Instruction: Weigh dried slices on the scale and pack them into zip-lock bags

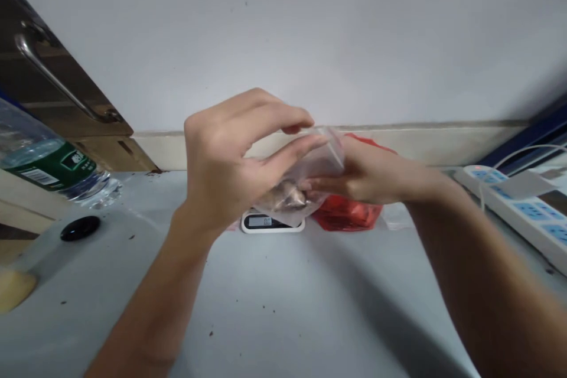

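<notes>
A clear zip bag (330,156) holding brownish pieces (287,196) hangs just above a small white digital scale (273,223), whose display reads 0.0. My left hand (241,150) grips the bag's upper edge, thumb on the plastic and index finger close above. From the right, my right hand (363,171) reaches to the bag with bent fingers at the brownish pieces. Plastic overlaps those fingertips, and I cannot tell whether they are inside the bag or behind it. Behind my right wrist lies a red plastic bag (352,212), partly hidden.
A water bottle with a green label (57,165) tilts into view at left, near a black round object (80,228) and a yellowish item (15,289). On the right lies a white power strip (518,207) with a cable. A wall (354,41) rises behind the grey table (266,319).
</notes>
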Tool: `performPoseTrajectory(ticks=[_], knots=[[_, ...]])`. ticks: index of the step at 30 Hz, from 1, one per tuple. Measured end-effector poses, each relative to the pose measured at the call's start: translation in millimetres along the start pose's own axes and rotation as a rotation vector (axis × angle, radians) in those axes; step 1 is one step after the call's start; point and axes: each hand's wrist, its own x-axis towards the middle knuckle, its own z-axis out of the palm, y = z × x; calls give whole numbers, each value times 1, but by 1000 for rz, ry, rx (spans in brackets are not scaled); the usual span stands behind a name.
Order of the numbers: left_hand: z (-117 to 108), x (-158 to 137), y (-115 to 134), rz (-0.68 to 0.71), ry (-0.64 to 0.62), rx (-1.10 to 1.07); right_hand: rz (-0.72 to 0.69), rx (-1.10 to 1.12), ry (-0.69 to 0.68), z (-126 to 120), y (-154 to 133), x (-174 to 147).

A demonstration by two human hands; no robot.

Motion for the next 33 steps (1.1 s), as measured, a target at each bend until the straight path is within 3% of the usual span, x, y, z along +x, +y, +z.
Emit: performPoseTrajectory(ticks=[3, 5, 8, 10, 12, 14, 18, 20, 21, 23, 27, 28, 30, 33], knots=[[15, -1, 5, 85, 131, 43, 42, -5, 56, -20, 14, -34], [24, -3, 3, 89, 119, 37, 98, 5, 240, -39, 22, -63], [39, -6, -5, 19, -145, -15, 206, -39, 523, -66, 35, -102], [50, -8, -11, -29, -345, -12, 228, -191, 689, -81, 49, -122], [61, -10, -15, -57, -538, 4, 233, -424, 764, -89, 70, -137], [71, -12, -17, -44, -697, 36, 252, -610, 679, -88, 93, -148], [85, -15, -18, 124, -806, 58, 277, -677, 131, -64, 127, -160], [86, -17, -15, 190, -836, 34, 290, -661, -24, -54, 130, -162], [85, -18, -13, 210, -860, 17, 297, -641, -49, -52, 127, -161], [83, -23, -7, 239, -918, -5, 279, -591, 34, -54, 116, -156], [79, -39, 6, 259, -984, 44, 144, -530, 414, -61, 78, -128], [78, -43, 9, 255, -988, 52, 116, -508, 400, -59, 69, -117], [79, -50, 13, 242, -990, 36, 114, -474, 211, -51, 53, -94], [78, -54, 15, 207, -1007, 2, 385, -562, -163, -30, 42, -58]])
